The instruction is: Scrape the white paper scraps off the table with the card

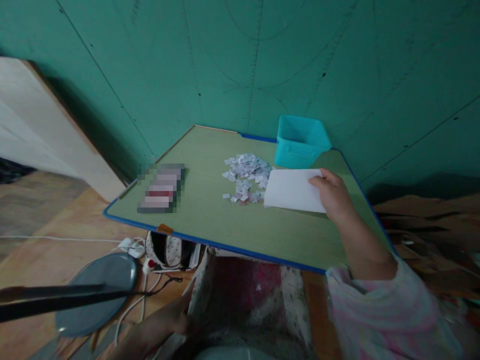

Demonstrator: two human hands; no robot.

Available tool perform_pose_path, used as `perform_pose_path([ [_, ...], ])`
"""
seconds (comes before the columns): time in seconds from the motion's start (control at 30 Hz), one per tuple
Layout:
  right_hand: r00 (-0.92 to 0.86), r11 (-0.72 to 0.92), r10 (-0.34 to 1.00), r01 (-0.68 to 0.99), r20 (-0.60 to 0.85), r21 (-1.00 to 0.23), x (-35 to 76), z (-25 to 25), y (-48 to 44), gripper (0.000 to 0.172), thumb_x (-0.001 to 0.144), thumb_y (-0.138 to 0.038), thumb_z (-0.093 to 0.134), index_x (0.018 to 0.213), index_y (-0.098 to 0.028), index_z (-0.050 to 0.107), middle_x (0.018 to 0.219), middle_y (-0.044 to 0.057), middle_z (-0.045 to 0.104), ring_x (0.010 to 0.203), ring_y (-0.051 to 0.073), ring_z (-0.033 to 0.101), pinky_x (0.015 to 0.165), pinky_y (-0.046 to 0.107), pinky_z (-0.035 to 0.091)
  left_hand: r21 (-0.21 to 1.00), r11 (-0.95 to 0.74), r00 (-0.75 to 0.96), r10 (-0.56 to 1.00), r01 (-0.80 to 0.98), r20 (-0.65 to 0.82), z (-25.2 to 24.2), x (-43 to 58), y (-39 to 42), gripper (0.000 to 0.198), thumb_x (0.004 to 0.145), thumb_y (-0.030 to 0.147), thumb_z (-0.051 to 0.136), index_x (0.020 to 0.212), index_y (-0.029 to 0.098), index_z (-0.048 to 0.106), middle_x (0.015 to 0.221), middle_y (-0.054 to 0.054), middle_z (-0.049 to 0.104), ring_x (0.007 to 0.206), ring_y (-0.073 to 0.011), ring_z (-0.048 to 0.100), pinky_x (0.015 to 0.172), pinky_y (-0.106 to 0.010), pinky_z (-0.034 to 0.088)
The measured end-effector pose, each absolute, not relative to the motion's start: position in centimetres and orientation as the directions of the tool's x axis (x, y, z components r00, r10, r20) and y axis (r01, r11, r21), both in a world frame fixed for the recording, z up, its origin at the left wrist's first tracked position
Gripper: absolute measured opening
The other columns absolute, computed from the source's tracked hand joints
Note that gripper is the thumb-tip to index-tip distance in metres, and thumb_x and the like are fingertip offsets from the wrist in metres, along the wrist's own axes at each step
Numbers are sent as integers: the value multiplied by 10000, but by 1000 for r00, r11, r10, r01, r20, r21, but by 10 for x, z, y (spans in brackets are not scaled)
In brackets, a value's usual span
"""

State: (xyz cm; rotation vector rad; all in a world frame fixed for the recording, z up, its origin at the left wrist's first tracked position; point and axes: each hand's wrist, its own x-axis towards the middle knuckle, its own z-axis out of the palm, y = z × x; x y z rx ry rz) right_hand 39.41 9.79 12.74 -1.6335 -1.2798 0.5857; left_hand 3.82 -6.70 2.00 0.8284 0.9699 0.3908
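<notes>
My right hand (333, 192) is closed on the right end of a white sheet of paper (292, 190), thumb on top. The sheet lies low over the table, its left edge beside a loose pile of small white paper pieces (249, 167). More pieces are scattered at the near side of the pile. Behind the sheet stands a turquoise plastic bin (300, 150) with an open top. What looks like my left hand (182, 320) is low and dim below the table edge, its fingers hidden in shadow.
The pale green table (202, 220) has a blue rim and stands against a green wall (232, 65). A blurred-out flat object (161, 190) lies at its left. On the floor are a grey round stool (101, 290), white cables and a power strip (131, 246). Cardboard is stacked at right.
</notes>
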Motion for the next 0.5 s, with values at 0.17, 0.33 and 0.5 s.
perform_pose_path([
  [0.17,380,16,882,568,280,-823,394,130,97,69,663,-263,494,613,-215,500,566,-28,461,572,143,414,491,262,268,791,606,530,644,86,-551,20,37,-66,523,585,120,565,1063,322,630,1022,35,689,1099,-306,503,965,-380,318],
  [0.33,402,-5,862,616,309,-788,391,135,94,106,677,-246,486,582,-216,450,564,-22,449,576,149,407,512,280,257,756,646,544,674,-107,-499,17,43,-67,541,541,83,508,1029,270,647,931,6,715,1113,-305,488,992,-383,280],
  [0.5,395,66,857,552,330,-831,388,135,91,124,674,-245,496,574,-217,428,550,-32,409,564,140,389,507,271,259,777,626,423,723,-66,-546,19,46,-67,517,550,49,516,1004,247,665,773,-12,728,1064,-301,523,970,-365,309],
])
